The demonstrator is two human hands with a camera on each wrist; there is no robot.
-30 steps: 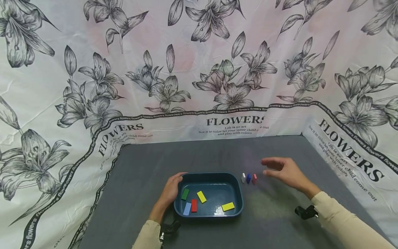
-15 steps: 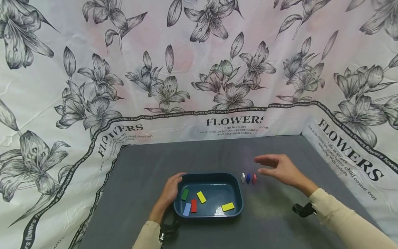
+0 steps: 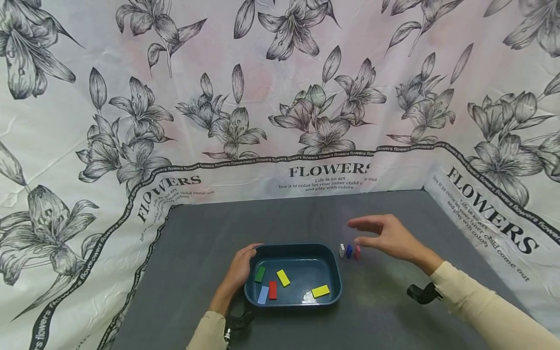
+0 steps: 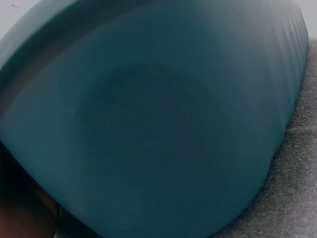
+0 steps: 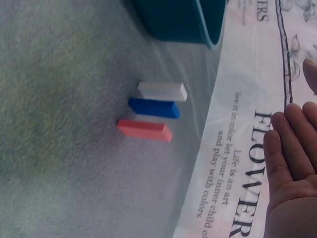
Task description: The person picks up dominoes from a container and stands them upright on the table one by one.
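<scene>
A dark teal tray (image 3: 293, 304) sits on the grey table. My left hand (image 3: 238, 267) holds its left side near the back corner, fingertips at the rim. The tray's outer wall (image 4: 163, 124) fills the left wrist view. Just right of the tray stand three small blocks in a row: a white domino block (image 3: 342, 250), a blue domino block (image 3: 349, 251) and a pink-red domino block (image 3: 358, 253). Above and right of the row hovers my right hand (image 3: 391, 238), thumb and fingers spread apart with nothing between them. In the right wrist view its fingers are straight (image 5: 292, 144).
Inside the tray lie flat blocks: green (image 3: 260, 273), light blue (image 3: 263, 294), red (image 3: 272, 290) and two yellow blocks (image 3: 283, 278). A flower-printed cloth (image 3: 323, 175) hangs behind and along both sides of the table (image 3: 210, 228).
My right hand has moved left and slightly up in the head view, coming nearer to the standing blocks. The left hand and the tray stay put.
</scene>
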